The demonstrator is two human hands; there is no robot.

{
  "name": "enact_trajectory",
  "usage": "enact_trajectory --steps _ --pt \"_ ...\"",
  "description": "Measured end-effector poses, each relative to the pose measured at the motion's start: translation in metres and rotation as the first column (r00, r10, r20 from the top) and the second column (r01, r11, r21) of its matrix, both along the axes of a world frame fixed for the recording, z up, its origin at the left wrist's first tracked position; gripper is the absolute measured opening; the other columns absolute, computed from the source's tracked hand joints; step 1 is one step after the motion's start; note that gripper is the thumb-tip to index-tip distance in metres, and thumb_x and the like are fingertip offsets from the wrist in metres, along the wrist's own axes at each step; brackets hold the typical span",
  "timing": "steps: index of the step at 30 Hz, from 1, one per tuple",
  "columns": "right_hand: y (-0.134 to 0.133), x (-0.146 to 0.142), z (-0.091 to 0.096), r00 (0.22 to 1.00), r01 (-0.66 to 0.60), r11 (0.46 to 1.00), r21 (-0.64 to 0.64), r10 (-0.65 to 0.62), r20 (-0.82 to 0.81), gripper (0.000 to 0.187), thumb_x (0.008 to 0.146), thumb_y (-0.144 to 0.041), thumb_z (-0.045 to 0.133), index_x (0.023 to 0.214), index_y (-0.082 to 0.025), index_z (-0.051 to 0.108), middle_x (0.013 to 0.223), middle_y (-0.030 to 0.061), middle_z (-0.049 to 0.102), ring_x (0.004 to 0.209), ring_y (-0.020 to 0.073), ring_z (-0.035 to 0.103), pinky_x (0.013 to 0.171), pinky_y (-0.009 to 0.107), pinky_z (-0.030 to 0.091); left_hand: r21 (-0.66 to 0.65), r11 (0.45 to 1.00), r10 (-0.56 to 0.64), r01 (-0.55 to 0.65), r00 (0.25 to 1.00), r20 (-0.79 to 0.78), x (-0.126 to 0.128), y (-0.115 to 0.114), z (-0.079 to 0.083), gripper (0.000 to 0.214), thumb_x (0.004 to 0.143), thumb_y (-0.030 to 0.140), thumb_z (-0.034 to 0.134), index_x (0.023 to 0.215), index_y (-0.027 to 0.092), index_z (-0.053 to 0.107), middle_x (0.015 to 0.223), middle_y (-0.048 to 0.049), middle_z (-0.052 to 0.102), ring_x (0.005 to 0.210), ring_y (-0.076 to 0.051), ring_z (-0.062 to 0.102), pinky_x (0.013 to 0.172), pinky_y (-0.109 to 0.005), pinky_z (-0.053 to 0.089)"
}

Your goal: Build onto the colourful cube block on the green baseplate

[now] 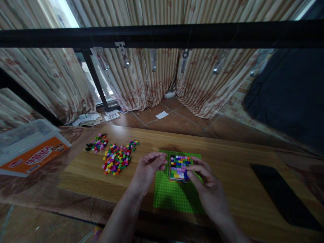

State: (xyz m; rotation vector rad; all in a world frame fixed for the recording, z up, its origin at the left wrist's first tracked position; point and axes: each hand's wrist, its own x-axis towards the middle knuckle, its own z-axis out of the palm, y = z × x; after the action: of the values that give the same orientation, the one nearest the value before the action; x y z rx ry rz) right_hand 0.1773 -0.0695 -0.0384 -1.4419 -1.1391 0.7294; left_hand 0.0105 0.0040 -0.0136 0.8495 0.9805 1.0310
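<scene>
Pinching the multicoloured square block of small plastic bricks [179, 167] on the green studded baseplate [174, 197], we grip with left hand [149, 168] and right hand [206, 184]; the clear plastic lidded box [27, 143] shows unclear contents.

Bare wooden board [227, 158] right of the green baseplate [174, 195] (loose brick pile [117, 158] crowds left).

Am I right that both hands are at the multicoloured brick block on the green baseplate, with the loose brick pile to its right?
Not quite. In the head view the loose brick pile lies left of the brick block; left hand and right hand do flank it on the green baseplate.
</scene>
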Motion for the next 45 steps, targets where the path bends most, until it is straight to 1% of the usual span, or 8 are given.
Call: enact_trajectory --steps 7,15,23,29,32,37,41,45 --pt "0.003 -0.002 -0.009 0.998 -0.008 1.000 -0.029 0.007 -0.057 0.018 0.078 -0.044 0.069 0.077 -0.026 0.074 0.124 0.0062 0.058 0.124 0.0281 0.048 0.105 0.047 0.033 -0.001 1.000 -0.011 0.011 1.000 -0.002 0.000 -0.001 0.000 0.026 0.063 0.033 0.081 0.078 0.013 0.075 0.070 -0.0034 0.068 0.062 -0.010 0.056 0.062 -0.022 0.044" --pt "0.003 -0.012 -0.017 0.945 0.092 0.995 -0.027 -0.095 -0.312 0.017 0.071 -0.039 0.076 0.078 -0.024 0.074 0.124 0.0065 0.062 0.112 0.0267 0.059 0.089 0.041 0.050 -0.008 1.000 -0.011 0.011 1.000 0.013 0.000 -0.003 -0.001 0.021 0.065 0.030 0.080 0.077 0.013 0.075 0.069 -0.0033 0.067 0.064 -0.010 0.056 0.063 -0.022 0.044" --pt "0.002 -0.014 -0.022 0.955 0.118 0.993 -0.021 -0.119 -0.272 0.016 0.073 -0.038 0.074 0.083 -0.025 0.074 0.124 0.0072 0.062 0.115 0.0264 0.058 0.087 0.040 0.051 0.002 1.000 -0.031 0.031 0.999 0.007 0.002 -0.003 -0.005 0.024 0.064 0.033 0.081 0.076 0.013 0.075 0.069 -0.0034 0.068 0.066 -0.012 0.059 0.062 -0.022 0.045" --pt "0.004 -0.017 -0.019 0.923 0.122 0.992 -0.020 -0.121 -0.366 0.017 0.069 -0.037 0.078 0.080 -0.025 0.074 0.126 0.0060 0.061 0.113 0.0264 0.058 0.085 0.040 0.052 0.028 1.000 -0.004 0.003 0.999 0.044 0.005 -0.002 -0.001 0.029 0.060 0.032 0.084 0.079 0.014 0.071 0.069 -0.0017 0.068 0.067 -0.013 0.062 0.062 -0.022 0.046" --pt "0.005 -0.013 -0.016 0.915 0.136 0.991 0.014 -0.120 -0.385 0.016 0.071 -0.037 0.077 0.081 -0.025 0.074 0.121 0.0066 0.064 0.116 0.0266 0.056 0.088 0.042 0.049 0.077 0.997 -0.034 0.031 0.999 0.031 0.006 -0.003 0.003 0.026 0.063 0.034 0.083 0.073 0.014 0.069 0.065 -0.0016 0.068 0.061 -0.011 0.059 0.060 -0.021 0.045" --pt "0.005 0.000 -0.005 0.947 0.202 0.966 0.159 -0.152 -0.282 0.010 0.080 -0.034 0.070 0.084 -0.026 0.073 0.123 0.0056 0.063 0.120 0.0250 0.054 0.099 0.045 0.041 0.174 0.979 -0.107 0.108 0.994 -0.016 0.006 -0.007 0.005 0.023 0.070 0.036 0.078 0.072 0.014 0.072 0.066 -0.0029 0.070 0.059 -0.010 0.057 0.060 -0.022 0.045" --pt "0.001 -0.001 0.006 0.992 0.090 0.974 0.210 -0.070 -0.100 0.010 0.085 -0.032 0.065 0.090 -0.027 0.073 0.121 0.0056 0.062 0.118 0.0234 0.055 0.101 0.044 0.040 0.201 0.966 -0.158 0.162 0.987 -0.038 0.007 -0.008 0.004 0.024 0.073 0.037 0.076 0.079 0.015 0.075 0.070 -0.0043 0.071 0.062 -0.012 0.059 0.063 -0.023 0.046" --pt "-0.001 -0.009 0.009 0.995 -0.003 0.969 0.247 -0.021 0.095 0.015 0.088 -0.028 0.062 0.099 -0.032 0.072 0.123 0.0041 0.058 0.116 0.0209 0.056 0.099 0.040 0.044 0.242 0.951 -0.183 0.194 0.981 -0.068 0.008 -0.009 0.004 0.024 0.075 0.037 0.074 0.084 0.015 0.075 0.071 -0.0038 0.070 0.060 -0.011 0.057 0.062 -0.023 0.046"
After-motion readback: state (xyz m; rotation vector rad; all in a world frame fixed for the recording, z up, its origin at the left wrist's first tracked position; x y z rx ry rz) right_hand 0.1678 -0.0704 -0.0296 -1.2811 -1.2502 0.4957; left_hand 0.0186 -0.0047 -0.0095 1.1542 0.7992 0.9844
